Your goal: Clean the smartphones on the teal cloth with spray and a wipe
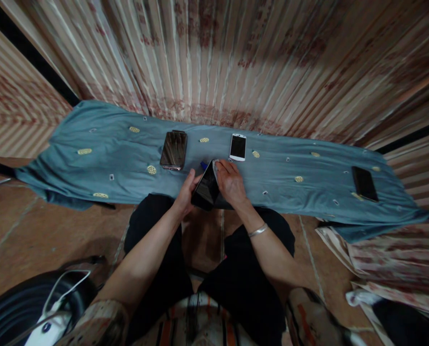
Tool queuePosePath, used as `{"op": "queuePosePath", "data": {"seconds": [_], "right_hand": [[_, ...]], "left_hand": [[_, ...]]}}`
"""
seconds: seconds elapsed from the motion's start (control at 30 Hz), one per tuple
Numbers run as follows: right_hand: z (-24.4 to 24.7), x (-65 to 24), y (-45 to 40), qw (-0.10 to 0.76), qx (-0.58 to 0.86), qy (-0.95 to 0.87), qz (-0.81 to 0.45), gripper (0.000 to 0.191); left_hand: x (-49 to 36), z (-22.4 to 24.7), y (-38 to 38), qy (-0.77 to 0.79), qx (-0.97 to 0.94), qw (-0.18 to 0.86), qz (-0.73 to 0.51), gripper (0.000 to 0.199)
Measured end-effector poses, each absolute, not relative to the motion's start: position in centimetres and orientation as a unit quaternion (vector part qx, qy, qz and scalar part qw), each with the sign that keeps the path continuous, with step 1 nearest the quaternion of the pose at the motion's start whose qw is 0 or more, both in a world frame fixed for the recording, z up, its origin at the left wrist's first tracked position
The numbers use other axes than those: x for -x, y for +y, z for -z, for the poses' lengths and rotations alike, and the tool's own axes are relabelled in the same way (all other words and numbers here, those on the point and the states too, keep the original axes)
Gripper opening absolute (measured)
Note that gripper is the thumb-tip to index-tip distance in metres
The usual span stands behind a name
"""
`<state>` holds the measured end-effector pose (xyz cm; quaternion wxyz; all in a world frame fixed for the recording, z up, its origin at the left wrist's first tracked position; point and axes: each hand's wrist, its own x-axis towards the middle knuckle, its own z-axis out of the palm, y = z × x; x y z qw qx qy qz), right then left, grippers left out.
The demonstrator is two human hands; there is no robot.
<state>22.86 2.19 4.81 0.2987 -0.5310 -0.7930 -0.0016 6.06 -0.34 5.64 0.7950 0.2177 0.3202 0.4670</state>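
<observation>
Between my hands, at the near edge of the cloth-covered table, is a dark phone, tilted. My left hand grips its left side, with the thumb along the edge. My right hand presses a pale, thin cloth or wipe against its upper right edge. A small blue object shows just behind the phone; what it is cannot be made out. Beyond my left hand lies a stack of dark phones. A white phone with a dark screen lies beyond my right hand.
Blue-green patterned cloth covers the long narrow table. Another dark phone lies near its right end. Pleated curtains hang behind. My knees are under the near edge. A white power strip and black coil are at lower left.
</observation>
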Motion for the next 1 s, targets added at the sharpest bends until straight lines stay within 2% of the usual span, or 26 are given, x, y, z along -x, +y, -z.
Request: {"op": "queuePosePath", "data": {"seconds": [0.5, 1.0], "right_hand": [[-4.3, -24.1, 2.0, 0.320, 0.530, -0.785, 0.011, 0.041], [-3.9, -24.3, 1.4, 0.308, 0.532, -0.789, 0.005, 0.040]], "left_hand": [[-5.7, -6.4, -0.3, 0.324, -0.198, 0.793, -0.476, 0.069], [-5.6, -6.5, -0.2, 0.319, -0.183, 0.788, -0.494, 0.073]]}}
